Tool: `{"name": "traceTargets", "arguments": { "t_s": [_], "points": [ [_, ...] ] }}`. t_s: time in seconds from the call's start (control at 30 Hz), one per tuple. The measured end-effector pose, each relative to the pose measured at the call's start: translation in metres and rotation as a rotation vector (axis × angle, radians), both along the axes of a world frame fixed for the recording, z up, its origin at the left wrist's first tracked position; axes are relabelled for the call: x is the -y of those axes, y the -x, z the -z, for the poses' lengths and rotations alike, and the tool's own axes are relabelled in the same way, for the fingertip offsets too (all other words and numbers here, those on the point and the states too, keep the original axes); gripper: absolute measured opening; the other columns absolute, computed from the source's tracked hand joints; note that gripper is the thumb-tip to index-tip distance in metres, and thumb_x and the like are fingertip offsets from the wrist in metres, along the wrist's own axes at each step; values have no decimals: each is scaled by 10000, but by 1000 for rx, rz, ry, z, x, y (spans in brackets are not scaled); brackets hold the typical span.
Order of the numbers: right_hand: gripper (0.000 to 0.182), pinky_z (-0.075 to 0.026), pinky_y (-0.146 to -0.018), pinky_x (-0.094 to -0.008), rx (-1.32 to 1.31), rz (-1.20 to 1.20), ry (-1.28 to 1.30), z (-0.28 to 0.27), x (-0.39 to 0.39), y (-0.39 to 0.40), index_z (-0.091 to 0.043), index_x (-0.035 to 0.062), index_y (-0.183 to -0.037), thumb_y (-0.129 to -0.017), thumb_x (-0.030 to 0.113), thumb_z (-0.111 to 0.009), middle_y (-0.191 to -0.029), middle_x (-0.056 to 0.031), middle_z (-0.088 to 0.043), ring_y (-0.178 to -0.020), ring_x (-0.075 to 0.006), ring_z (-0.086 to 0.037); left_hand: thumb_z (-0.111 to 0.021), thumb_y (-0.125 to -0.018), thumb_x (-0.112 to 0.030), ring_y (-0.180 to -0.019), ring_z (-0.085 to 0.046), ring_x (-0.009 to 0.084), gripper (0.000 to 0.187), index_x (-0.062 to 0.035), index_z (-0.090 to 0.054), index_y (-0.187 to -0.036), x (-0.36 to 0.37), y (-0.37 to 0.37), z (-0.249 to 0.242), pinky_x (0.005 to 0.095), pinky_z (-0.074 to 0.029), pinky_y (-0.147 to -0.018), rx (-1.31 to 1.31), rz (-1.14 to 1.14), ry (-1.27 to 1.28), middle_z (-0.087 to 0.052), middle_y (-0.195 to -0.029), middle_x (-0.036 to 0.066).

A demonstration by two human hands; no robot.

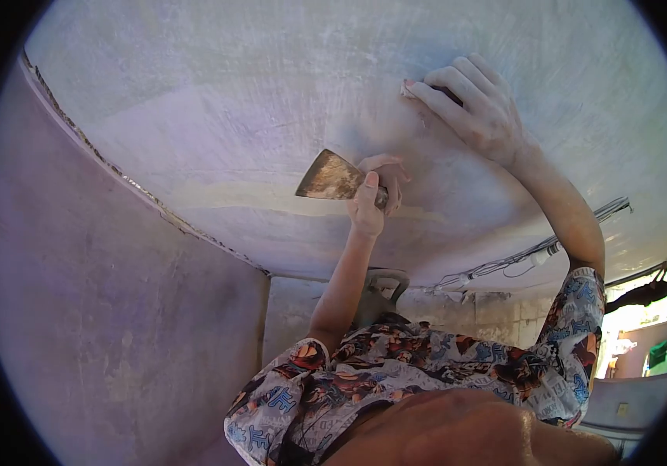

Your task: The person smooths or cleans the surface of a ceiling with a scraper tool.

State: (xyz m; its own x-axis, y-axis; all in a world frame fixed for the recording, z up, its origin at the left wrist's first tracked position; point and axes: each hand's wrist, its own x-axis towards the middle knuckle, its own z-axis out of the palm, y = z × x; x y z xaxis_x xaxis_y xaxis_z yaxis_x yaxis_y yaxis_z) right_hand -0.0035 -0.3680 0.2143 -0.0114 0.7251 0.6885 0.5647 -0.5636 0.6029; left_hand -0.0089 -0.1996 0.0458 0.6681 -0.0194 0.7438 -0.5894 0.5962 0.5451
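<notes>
My left hand (376, 194) is closed around the handle of a putty knife (332, 177). The knife's wide, worn metal blade is stained brown and points up to the left. Higher and to the right, my right hand (477, 109) is pressed close to the pale plastered surface (256, 93), fingers bent. Something dark shows under those fingers, and a small light edge sticks out by the thumb; I cannot make out what it is. The plaster around both hands has streaks and whitish patches.
A cracked seam (147, 194) divides the plastered surface from the purplish wall (124, 311). Loose wires with a white fitting (543, 255) run along the surface at right. Near the bright opening on the far right are a dark figure (652, 291) and a green item (658, 355).
</notes>
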Motion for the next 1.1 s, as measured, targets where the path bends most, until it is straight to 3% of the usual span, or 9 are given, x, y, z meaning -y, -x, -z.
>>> {"name": "traceTargets", "arguments": {
  "t_s": [0.07,0.3,0.37,0.47,0.67,0.8,0.93,1.03,1.1],
  "points": [
    [193,-445,-671,-296,5,2,25,-3,-7,-3,-628,78,-916,-737,125,-684,-843,-22,-529,-778,-174,-542,-356,-1024,-363,-388,-361,114,482,65,-555,-1122,4,-6,6,263,-350,-380,0,66,-22,-452,-530,97],
    [154,-427,-582,-288,25,135,58,1,15,22,-637,70,-857,-711,121,-641,-826,-10,-531,-757,-164,-543,-336,-1030,-364,-389,-350,118,490,66,-562,-1090,-12,-20,5,259,-340,-369,9,50,-66,-453,-519,95],
    [167,-425,-568,-285,48,74,33,2,1,12,-646,59,-860,-707,127,-639,-816,-12,-535,-748,-166,-551,-367,-1044,-342,-406,-370,82,450,47,-593,-1039,-18,-19,6,234,-406,-481,2,69,-24,-428,-487,14],
    [191,-427,-557,-282,33,28,40,-4,-21,11,-657,37,-869,-706,134,-636,-793,-14,-539,-732,-171,-568,-334,-1034,-326,-370,-349,95,460,64,-575,-993,-23,-13,-11,240,-322,-363,-64,22,12,-477,-535,94],
    [203,-424,-565,-277,-14,106,110,-4,24,35,-659,19,-875,-707,124,-617,-845,-41,-570,-746,-168,-575,-365,-1045,-261,-380,-356,64,384,35,-582,-929,-15,-5,-7,224,-322,-388,-140,-12,-57,-518,-568,66],
    [267,-399,-549,-278,-117,88,131,-9,-10,28,-663,10,-910,-677,131,-618,-838,-54,-578,-696,-158,-551,-382,-1042,-262,-366,-350,57,378,29,-587,-915,-20,-3,-3,223,-315,-387,-154,35,-37,-542,-598,76],
    [288,-395,-561,-288,-98,88,109,-5,11,39,-634,19,-929,-661,122,-612,-830,-47,-552,-726,-158,-549,-395,-1043,-283,-366,-356,56,385,22,-585,-904,-26,-3,-4,217,-306,-386,-146,4,-69,-550,-605,79],
    [294,-398,-578,-299,-70,236,207,-4,18,51,-616,21,-934,-653,100,-583,-857,-58,-542,-745,-171,-548,-399,-1043,-290,-362,-355,61,390,23,-583,-899,-30,0,-7,216,-300,-377,-189,47,-91,-552,-599,84],
    [242,-404,-586,-301,-159,120,155,-8,1,42,-630,14,-882,-656,79,-574,-858,-58,-547,-742,-183,-551,-396,-1043,-290,-360,-356,65,395,25,-583,-896,-32,2,-5,216,-297,-372,-231,85,-89,-555,-598,88]
  ]
}}
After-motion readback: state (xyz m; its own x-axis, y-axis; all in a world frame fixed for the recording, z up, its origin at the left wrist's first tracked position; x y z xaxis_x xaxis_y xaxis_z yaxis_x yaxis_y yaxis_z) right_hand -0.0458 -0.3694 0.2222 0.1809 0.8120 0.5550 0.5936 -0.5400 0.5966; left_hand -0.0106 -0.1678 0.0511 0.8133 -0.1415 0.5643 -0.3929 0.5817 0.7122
